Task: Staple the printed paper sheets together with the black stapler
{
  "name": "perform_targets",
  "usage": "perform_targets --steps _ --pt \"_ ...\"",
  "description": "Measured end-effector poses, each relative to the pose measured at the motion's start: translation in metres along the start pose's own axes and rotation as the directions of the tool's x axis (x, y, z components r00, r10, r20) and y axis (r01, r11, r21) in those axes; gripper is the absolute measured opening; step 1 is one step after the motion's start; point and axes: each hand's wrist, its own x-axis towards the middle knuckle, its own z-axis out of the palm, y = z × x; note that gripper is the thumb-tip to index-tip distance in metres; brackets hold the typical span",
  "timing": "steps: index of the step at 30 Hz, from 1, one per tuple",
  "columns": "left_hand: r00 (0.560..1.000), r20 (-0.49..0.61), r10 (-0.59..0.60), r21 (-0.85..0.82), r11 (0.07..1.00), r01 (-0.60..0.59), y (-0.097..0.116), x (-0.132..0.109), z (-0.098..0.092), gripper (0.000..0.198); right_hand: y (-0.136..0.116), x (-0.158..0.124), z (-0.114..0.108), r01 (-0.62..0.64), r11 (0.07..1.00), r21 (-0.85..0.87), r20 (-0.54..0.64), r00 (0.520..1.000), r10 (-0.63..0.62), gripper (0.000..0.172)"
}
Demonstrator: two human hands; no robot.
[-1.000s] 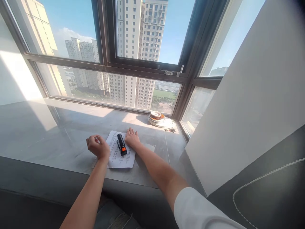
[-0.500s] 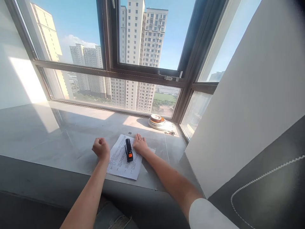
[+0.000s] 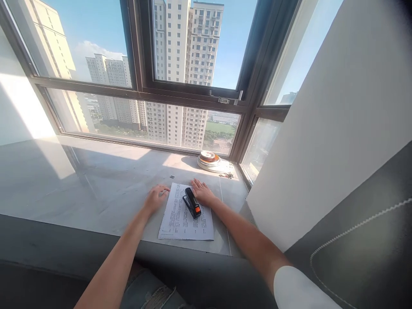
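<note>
Left hand (image 3: 156, 198): released, grasping nothing. The palm faces down on the window ledge (image 3: 96, 184) and the fingers are extended and slightly spread. The fingertips reach the far left corner of the sheet of paper (image 3: 185, 221); whether they press on it cannot be told. The left forearm runs straight from the lower left, bare to the elbow.

Right hand (image 3: 203, 194): released, grasping nothing. It lies flat, palm down, on the far right corner of the sheet, fingers extended toward the window. The right forearm crosses in from the lower right, with a white sleeve at the upper arm.

Stapler (image 3: 192, 202): black with an orange end. It lies on the upper half of the sheet, just beside the right hand on its thumb side, angled with the orange end toward the person. Neither hand holds it.

The sheet is printed and lies flat near the front edge of the ledge, between the two hands.

Other items: small dark bits (image 3: 172, 176) lie on the ledge beyond the sheet. A stack of plates (image 3: 209, 162) sits in the far right corner below the window frame (image 3: 141, 92).
</note>
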Motion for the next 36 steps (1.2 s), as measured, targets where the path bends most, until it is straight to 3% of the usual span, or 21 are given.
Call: perform_targets --steps 9,12,15,19,21,26,28,31,34,36 --pt "0.997 0.074 0.000 0.067 0.998 -0.005 -0.015 0.000 0.003 0.032 0.000 -0.005 -0.002 0.032 0.999 0.036 -0.071 0.997 -0.029 0.057" --pt "0.996 0.088 -0.008 0.076 0.997 0.001 -0.013 0.000 0.002 0.033 -0.006 -0.009 -0.014 0.037 0.990 0.136 -0.227 0.974 -0.005 0.048" --pt "0.996 0.083 0.012 0.100 0.995 -0.020 -0.010 0.000 0.001 0.035 -0.020 -0.019 -0.027 0.094 0.931 0.354 -0.338 0.941 0.033 0.038" --pt "0.998 0.053 0.035 0.139 0.989 -0.042 -0.010 0.001 0.001 0.036 -0.043 -0.031 -0.028 0.164 0.837 0.522 -0.182 0.980 -0.079 0.030" --pt "0.997 0.061 0.037 0.157 0.986 -0.046 -0.011 0.002 0.002 0.037 -0.051 -0.033 -0.024 0.149 0.830 0.537 -0.130 0.987 -0.093 0.038" --pt "0.989 0.120 0.089 0.250 0.961 -0.116 -0.009 -0.001 0.004 0.037 -0.057 -0.029 -0.017 -0.022 0.786 0.618 -0.072 0.994 0.085 0.020" --pt "0.986 0.128 0.105 0.282 0.950 -0.138 -0.006 -0.002 0.004 0.037 -0.051 -0.027 -0.019 -0.075 0.649 0.757 -0.042 0.986 0.163 0.017" --pt "0.987 0.131 0.092 0.273 0.954 -0.125 -0.003 -0.005 0.003 0.038 -0.032 -0.025 -0.029 -0.035 0.282 0.959 -0.060 0.944 0.323 0.021" --pt "0.992 0.119 0.050 0.222 0.972 -0.076 -0.002 -0.006 0.001 0.037 -0.007 -0.020 -0.041 0.111 -0.020 0.994 -0.086 0.861 0.501 0.023" --pt "0.994 0.108 0.029 0.176 0.983 -0.048 -0.002 -0.006 0.000 0.037 0.008 -0.017 -0.046 0.157 -0.189 0.969 -0.027 0.833 0.552 0.022"
